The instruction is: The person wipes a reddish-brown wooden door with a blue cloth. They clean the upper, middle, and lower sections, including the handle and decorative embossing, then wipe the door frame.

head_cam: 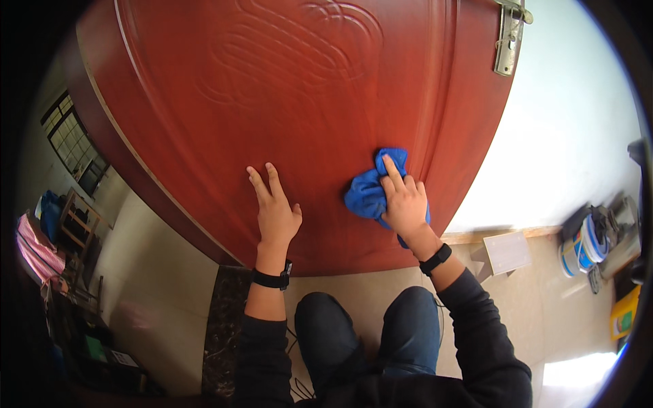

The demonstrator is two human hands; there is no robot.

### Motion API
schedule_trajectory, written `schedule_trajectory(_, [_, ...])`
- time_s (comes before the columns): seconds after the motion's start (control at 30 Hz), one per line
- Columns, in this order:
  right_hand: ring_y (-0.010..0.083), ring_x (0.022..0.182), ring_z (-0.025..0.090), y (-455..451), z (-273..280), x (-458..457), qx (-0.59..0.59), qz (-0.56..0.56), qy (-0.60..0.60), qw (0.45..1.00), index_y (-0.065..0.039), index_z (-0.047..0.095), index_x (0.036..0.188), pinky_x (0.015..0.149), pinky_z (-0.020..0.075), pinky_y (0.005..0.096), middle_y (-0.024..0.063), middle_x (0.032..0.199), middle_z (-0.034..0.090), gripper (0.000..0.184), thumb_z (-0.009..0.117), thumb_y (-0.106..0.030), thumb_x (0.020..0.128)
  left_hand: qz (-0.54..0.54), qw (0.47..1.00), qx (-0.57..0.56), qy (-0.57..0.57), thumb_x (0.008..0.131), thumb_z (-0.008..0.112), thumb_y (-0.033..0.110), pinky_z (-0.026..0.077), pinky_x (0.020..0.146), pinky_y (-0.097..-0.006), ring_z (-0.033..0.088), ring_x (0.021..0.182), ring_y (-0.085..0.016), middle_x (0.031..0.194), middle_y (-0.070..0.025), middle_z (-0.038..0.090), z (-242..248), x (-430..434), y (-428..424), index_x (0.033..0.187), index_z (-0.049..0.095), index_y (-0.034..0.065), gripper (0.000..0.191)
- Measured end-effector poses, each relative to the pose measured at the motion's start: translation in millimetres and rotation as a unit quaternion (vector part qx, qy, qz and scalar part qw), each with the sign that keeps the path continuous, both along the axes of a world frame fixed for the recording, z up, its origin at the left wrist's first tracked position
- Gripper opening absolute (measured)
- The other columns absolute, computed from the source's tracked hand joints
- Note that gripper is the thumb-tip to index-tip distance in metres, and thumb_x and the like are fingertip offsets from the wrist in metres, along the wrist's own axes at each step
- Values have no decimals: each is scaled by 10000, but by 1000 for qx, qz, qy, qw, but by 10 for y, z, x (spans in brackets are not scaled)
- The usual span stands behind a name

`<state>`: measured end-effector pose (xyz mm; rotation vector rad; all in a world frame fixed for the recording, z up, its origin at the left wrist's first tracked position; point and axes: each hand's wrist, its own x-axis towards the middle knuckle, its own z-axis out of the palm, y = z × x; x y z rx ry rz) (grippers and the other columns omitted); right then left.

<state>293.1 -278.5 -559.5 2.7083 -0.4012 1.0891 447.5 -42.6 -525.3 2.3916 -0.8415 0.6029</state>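
A reddish-brown door panel [316, 127] with carved curved grooves fills the upper middle of the head view. On its right part, my right hand [405, 201] presses a crumpled blue cloth [365, 196] against the surface, one finger stretched over the cloth's upper fold. My left hand [275, 209] is at the lower left of the panel, fingers apart, holding nothing; whether its fingertips touch the door is hard to tell. A metal handle plate [506, 46] is fixed near the door's edge at the upper right.
A small stool [507, 252] stands on the tiled floor by the white wall [556, 127]. Farther right is a white and blue bucket [581, 250]. A dark stone threshold [222, 326] lies at left, with a wooden chair [79, 224] beyond. Thin cables [301, 390] lie by my legs.
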Motion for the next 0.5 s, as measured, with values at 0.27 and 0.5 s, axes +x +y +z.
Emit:
schedule_trajectory(0.27, [216,877,576,-18,-95,-130,-6,3,-14,1000,-138,634,993,763,443,349,-48,1605,396,401,771,-107,617,-5,999,-46,25,744,854,100,482,1093,-491,116,1488,-567,1615,-369,-77,-13,-7,-101,1601,92,48,1148])
schedule_trajectory(0.5, [220,879,581,29,275,39,26,7,-50,998,-155,630,981,760,446,352,-55,1605,393,413,775,-103,598,-80,991,-82,-75,665,887,27,340,1113,-702,-24,1446,-660,1632,-313,-131,169,-337,-718,1621,130,185,1229])
